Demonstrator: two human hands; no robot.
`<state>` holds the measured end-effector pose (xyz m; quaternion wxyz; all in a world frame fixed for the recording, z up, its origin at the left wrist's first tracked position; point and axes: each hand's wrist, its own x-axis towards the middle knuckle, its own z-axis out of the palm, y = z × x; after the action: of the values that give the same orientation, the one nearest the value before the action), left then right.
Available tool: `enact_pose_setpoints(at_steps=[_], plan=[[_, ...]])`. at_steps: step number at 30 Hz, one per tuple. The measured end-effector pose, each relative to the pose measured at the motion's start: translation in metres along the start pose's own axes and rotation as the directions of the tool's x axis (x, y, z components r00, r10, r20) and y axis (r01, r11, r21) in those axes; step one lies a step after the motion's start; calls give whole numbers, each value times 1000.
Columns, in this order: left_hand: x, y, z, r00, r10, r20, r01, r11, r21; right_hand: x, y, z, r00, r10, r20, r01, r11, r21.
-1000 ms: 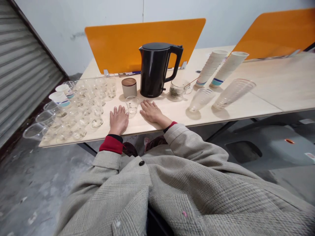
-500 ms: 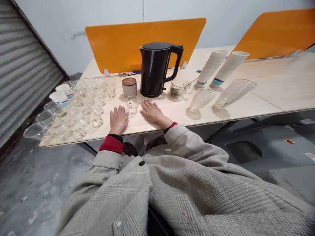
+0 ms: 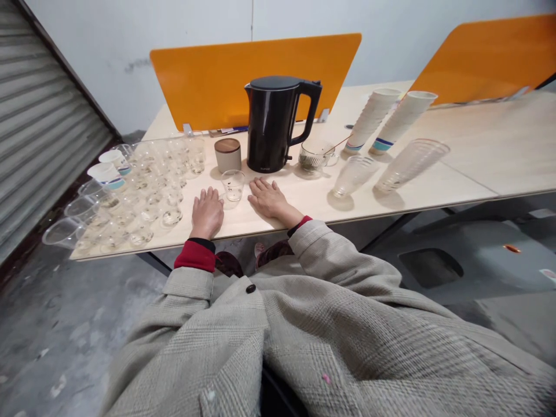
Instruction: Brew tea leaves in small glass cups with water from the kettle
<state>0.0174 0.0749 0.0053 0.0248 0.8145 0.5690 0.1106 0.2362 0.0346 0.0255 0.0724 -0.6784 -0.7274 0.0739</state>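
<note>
My left hand (image 3: 207, 213) lies flat on the pale table (image 3: 299, 200), palm down and holding nothing. To its right my right hand (image 3: 268, 198) also rests flat, fingers stretched out. Between them stands a clear plastic cup (image 3: 233, 186) with a few dark bits in it. Behind that cup are a grey canister (image 3: 228, 157) with a wooden lid and a black electric kettle (image 3: 269, 127), its handle to the right. A ribbed glass cup (image 3: 313, 159) of dark leaves, probably tea, with a thin stick in it, sits right of the kettle.
Many clear cups (image 3: 150, 194) with dark bits crowd the left end, with two paper cups (image 3: 106, 175) among them. On the right stand paper cup stacks (image 3: 369, 123) and clear cup stacks (image 3: 410, 165). An orange divider (image 3: 208, 87) rises behind. A grey stool (image 3: 486, 255) is below right.
My left hand has shifted very slightly left, a little farther from the clear cup. My right hand stays flat in place. The view has moved a touch.
</note>
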Motion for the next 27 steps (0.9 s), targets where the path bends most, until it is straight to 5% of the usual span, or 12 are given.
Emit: enact_pose_setpoints(at_steps=[27], plan=[[-1,-1,-1,1000,19,19,-20,998,61,-3,-3,0,998,55,1,-55,998,20]])
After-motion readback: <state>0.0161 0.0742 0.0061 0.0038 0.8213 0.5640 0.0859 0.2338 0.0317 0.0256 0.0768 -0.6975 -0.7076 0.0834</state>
